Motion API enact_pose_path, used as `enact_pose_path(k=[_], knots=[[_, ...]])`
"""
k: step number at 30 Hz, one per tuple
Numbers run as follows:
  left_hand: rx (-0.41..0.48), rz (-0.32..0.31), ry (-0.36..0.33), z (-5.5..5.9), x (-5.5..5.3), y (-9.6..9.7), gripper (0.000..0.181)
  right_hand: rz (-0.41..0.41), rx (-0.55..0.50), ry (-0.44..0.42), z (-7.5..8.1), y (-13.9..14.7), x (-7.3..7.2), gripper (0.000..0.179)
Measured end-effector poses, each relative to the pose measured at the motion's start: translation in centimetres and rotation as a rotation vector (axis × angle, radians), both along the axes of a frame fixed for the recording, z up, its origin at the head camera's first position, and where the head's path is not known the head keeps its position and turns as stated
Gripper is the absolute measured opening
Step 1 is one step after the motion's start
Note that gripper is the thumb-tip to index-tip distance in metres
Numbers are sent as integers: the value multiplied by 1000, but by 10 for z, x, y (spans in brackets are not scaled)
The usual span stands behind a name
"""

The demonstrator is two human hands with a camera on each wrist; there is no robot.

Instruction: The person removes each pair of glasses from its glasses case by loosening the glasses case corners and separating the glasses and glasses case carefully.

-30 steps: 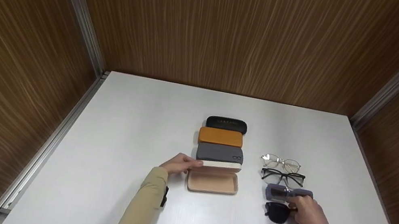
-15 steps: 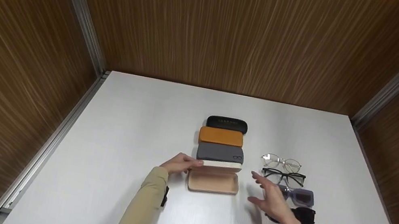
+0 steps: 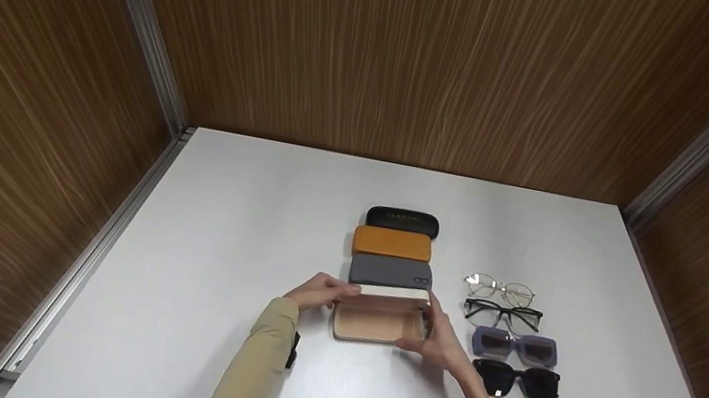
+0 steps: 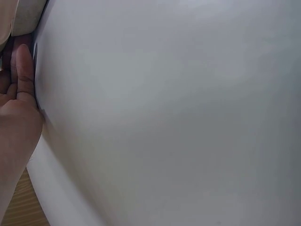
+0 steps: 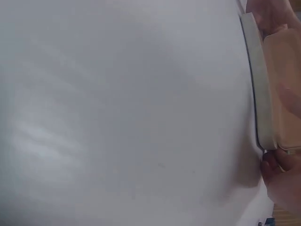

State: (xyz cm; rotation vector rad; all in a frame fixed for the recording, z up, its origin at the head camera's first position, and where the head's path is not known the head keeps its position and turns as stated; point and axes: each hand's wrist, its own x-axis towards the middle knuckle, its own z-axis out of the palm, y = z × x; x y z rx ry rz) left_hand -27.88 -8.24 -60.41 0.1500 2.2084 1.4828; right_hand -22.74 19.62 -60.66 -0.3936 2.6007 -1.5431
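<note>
An eyeglass case (image 3: 369, 324) with a pink lining and pale outside lies with its lid raised on the white table. My left hand (image 3: 316, 291) grips it by the left end, thumb on the lid's edge; in the left wrist view some fingers are hidden beneath the case (image 4: 28, 16). My right hand (image 3: 444, 342) holds the opposite end, its thumb at the front corner and its index finger by the lid. The right wrist view shows the lining (image 5: 284, 70) with no glasses on the visible part.
Behind are a grey case (image 3: 389, 272), an orange case (image 3: 392, 243) and a black case (image 3: 402, 221). To the right lie wire-rimmed glasses (image 3: 518, 295), black-framed glasses (image 3: 503, 307), purple sunglasses (image 3: 535, 350) and black sunglasses (image 3: 540, 387). Wooden panels (image 3: 380, 50) surround the table.
My right hand has left the sunglasses and moved left to the right end of the raised-lid case, carrying nothing visible. My left hand has stayed in place.
</note>
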Motion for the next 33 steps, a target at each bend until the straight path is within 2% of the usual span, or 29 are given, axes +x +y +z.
enact_pose_path(k=[4,7,11,15,20,33], knots=[[9,-7,5,0,1,0,51,-5,-44,-23,-7,-3,0,114],[14,-8,4,0,1,0,50,-18,-33,-28,-12,-4,2,117],[8,-3,2,-1,0,0,51,-28,-10,7,-17,-3,3,119],[-11,8,1,-2,-1,1,54,-16,-63,23,-19,-3,3,117],[-44,12,17,-2,-1,1,59,-18,-100,-4,-20,-3,3,118],[-93,0,40,1,2,1,62,-26,-43,42,-21,-3,6,118]])
